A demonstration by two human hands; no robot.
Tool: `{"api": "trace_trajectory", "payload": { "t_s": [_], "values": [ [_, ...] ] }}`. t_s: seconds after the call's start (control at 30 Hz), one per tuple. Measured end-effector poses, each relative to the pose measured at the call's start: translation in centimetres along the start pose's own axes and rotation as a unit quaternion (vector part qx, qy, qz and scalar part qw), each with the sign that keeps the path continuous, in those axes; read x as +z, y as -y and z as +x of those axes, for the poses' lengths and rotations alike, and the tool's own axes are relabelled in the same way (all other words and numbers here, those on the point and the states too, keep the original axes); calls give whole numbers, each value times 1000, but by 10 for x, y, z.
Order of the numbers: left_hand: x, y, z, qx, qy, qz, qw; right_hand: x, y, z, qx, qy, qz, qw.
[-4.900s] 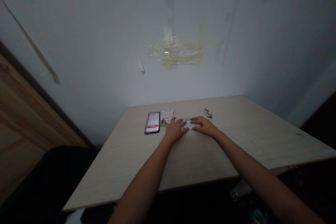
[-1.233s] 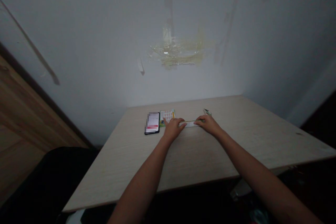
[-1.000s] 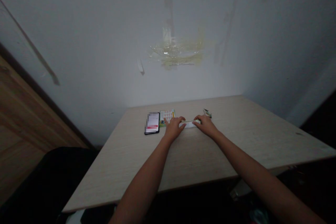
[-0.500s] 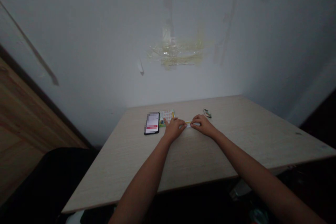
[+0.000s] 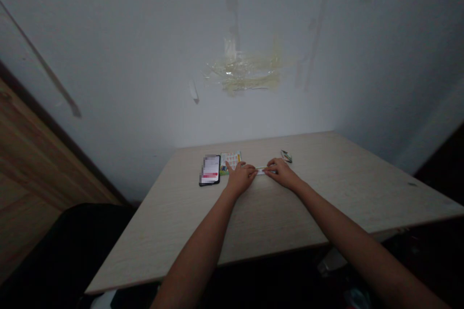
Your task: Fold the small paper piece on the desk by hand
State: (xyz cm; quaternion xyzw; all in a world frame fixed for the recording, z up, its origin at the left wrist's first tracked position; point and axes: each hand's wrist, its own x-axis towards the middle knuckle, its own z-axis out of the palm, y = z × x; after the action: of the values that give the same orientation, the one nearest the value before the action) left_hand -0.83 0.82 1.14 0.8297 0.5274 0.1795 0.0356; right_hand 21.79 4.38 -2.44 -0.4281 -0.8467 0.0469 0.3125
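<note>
Pale wood-grain board makes the big flat table (image 5: 253,224). Over it, the bare left hand (image 5: 240,177) and bare right hand (image 5: 282,174) are close together, fingers pinched narrow. To the left lies a flat black phone (image 5: 210,170), just beside a green-and-white printed paper sheet (image 5: 231,158). Between the hands, both pinch a thin white paper strip (image 5: 260,172). Past the right hand lies a small crumpled green-and-white scrap (image 5: 286,156).

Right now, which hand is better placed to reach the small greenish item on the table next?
Probably the right hand: the small greenish item lies just beyond it, while the left hand is farther away. Both hands hold the pale strip.
</note>
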Motion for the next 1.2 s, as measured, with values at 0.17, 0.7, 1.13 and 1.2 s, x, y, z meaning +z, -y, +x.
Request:
{"api": "trace_trajectory", "payload": {
  "t_s": [0.17, 0.7, 1.13, 1.2],
  "values": [
    [-1, -3, 0, 0, 3, 16, 1000, 0, 1, 1, -3, -8, -19, 1000],
    [2, -14, -2, 35, -12, 4, 999, -9, 18, 3, 54, -24, -10, 998],
    [6, -5, 0, 44, -7, -85, 995, -5, 10, 3, 51, -8, 37, 998],
    [7, -4, 1, 31, -21, -73, 997, -6, 10, 3, 48, -3, 32, 998]
  ]
}}
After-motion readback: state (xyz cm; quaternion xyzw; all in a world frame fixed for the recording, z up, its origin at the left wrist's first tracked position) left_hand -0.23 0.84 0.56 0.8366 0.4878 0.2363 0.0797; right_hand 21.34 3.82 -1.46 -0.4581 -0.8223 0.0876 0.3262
